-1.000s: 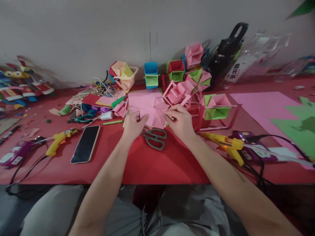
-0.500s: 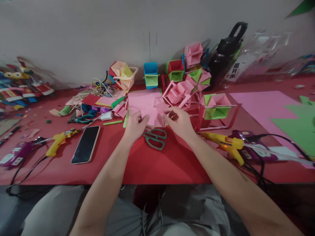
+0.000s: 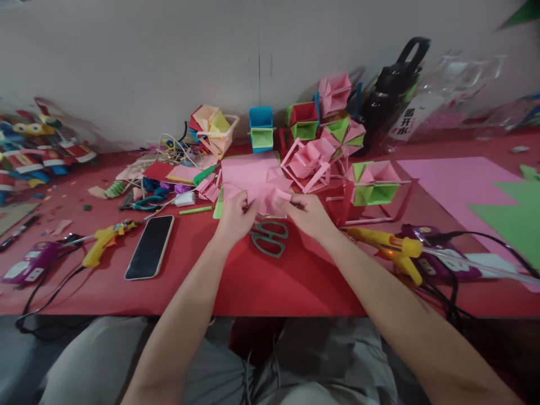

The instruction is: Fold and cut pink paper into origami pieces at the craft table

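Between my two hands is a piece of folded pink paper (image 3: 269,198), held just above the near edge of a flat pink sheet (image 3: 248,169). My left hand (image 3: 237,216) pinches its left side between thumb and fingers. On the right side, my right hand (image 3: 307,212) is closed on the same paper, thumb in front. The exact folds are hard to make out against the sheet behind. Grey scissor handles (image 3: 270,239) lie on the red table (image 3: 291,287) just below my hands; the blades are hidden.
Folded-paper wheels on frames (image 3: 375,185) stand behind and right. Yellow glue guns lie at left (image 3: 99,244) and right (image 3: 390,244) with trailing cords. A phone (image 3: 149,247) rests left of my arm. A black bottle (image 3: 383,101) leans by the wall. Craft scraps (image 3: 147,188) pile up at left.
My right hand has dropped slightly and turned inward, its thumb now pressing on the pink paper. The paper has bent and tilted between my hands. The view has shifted slightly.
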Action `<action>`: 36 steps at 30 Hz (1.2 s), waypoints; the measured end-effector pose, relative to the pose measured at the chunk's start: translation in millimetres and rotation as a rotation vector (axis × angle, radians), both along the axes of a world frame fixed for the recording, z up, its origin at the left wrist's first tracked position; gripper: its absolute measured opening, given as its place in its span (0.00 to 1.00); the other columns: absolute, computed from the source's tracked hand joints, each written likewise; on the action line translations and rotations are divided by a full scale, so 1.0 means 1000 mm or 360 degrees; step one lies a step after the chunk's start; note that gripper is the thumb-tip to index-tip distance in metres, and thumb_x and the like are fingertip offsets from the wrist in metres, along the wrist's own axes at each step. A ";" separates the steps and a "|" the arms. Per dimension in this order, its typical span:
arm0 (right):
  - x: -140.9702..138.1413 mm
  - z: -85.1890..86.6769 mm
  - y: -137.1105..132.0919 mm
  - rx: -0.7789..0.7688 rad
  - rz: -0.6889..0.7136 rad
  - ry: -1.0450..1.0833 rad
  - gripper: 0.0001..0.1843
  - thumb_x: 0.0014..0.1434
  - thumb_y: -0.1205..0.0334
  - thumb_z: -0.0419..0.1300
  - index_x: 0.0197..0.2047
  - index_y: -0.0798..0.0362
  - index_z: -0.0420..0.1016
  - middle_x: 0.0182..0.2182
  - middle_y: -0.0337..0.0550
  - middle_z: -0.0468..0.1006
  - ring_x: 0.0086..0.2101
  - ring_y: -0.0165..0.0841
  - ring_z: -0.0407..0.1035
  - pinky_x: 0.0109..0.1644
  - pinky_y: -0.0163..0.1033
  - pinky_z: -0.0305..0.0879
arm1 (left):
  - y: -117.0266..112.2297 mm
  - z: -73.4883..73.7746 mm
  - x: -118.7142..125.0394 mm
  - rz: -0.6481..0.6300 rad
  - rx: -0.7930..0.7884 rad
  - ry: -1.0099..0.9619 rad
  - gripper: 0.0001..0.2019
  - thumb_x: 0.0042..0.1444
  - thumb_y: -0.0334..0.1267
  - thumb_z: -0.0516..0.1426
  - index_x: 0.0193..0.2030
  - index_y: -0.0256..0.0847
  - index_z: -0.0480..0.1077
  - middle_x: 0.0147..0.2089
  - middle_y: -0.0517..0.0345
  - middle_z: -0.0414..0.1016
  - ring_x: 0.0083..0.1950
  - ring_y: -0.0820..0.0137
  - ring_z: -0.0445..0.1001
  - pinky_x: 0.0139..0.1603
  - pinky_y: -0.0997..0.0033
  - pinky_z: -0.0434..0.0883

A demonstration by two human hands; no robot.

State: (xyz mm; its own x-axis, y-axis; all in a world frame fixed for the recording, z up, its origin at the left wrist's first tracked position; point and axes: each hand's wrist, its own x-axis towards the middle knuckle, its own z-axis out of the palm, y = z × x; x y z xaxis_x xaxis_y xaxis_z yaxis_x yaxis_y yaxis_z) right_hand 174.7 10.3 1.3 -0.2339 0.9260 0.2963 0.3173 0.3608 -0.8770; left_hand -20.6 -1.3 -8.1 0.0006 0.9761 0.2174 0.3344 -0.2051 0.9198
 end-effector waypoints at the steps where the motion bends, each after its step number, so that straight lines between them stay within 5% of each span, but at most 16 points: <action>1: 0.000 0.000 -0.001 0.0057 -0.0022 -0.0040 0.26 0.62 0.46 0.59 0.20 0.51 0.60 0.19 0.34 0.57 0.24 0.28 0.52 0.29 0.38 0.49 | 0.000 0.000 0.000 0.0031 0.0046 0.0103 0.15 0.60 0.44 0.59 0.28 0.44 0.57 0.21 0.66 0.63 0.25 0.70 0.74 0.24 0.75 0.64; 8: 0.001 -0.003 0.001 0.0426 -0.0258 -0.0350 0.25 0.62 0.53 0.61 0.19 0.49 0.55 0.18 0.36 0.59 0.25 0.32 0.56 0.32 0.41 0.51 | -0.006 0.008 0.004 0.0036 0.0307 0.0533 0.16 0.56 0.40 0.59 0.24 0.42 0.55 0.22 0.68 0.53 0.25 0.75 0.58 0.28 0.74 0.57; 14: -0.002 -0.006 -0.004 0.0698 -0.0314 -0.0635 0.11 0.66 0.57 0.60 0.32 0.51 0.76 0.32 0.45 0.80 0.40 0.42 0.69 0.46 0.47 0.55 | -0.007 0.006 0.009 -0.0046 0.0113 0.0406 0.14 0.56 0.40 0.58 0.23 0.41 0.60 0.21 0.67 0.57 0.24 0.75 0.58 0.26 0.73 0.54; 18: -0.007 -0.006 -0.009 0.0856 -0.0344 -0.0593 0.07 0.66 0.58 0.61 0.43 0.49 0.80 0.42 0.45 0.84 0.48 0.44 0.71 0.56 0.51 0.54 | -0.006 0.002 0.011 -0.0012 0.0035 0.0345 0.07 0.54 0.36 0.58 0.28 0.41 0.65 0.20 0.66 0.63 0.22 0.73 0.63 0.24 0.74 0.56; 25: -0.011 -0.004 -0.013 0.0967 -0.0253 -0.0625 0.08 0.66 0.66 0.60 0.46 0.48 0.79 0.45 0.42 0.85 0.50 0.41 0.74 0.65 0.53 0.52 | -0.004 0.000 0.017 -0.0185 -0.0126 -0.0046 0.04 0.57 0.36 0.56 0.34 0.39 0.66 0.26 0.63 0.69 0.25 0.73 0.71 0.26 0.75 0.68; 36: -0.012 -0.006 -0.017 0.1141 -0.0222 -0.0841 0.11 0.65 0.67 0.60 0.48 0.48 0.81 0.55 0.46 0.80 0.58 0.45 0.68 0.66 0.58 0.50 | -0.008 0.006 0.019 -0.0374 -0.0469 -0.0688 0.06 0.46 0.30 0.56 0.33 0.38 0.67 0.30 0.63 0.69 0.33 0.74 0.72 0.40 0.71 0.74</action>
State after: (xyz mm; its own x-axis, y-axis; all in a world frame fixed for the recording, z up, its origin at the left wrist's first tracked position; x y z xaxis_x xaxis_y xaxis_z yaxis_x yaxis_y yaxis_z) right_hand 162.8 -7.0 -4.4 -0.4028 0.5904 0.6994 0.6972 0.6930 -0.1835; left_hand -1.8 -9.1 -1.8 0.1964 0.9799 -0.0351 -0.1087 0.0573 0.9924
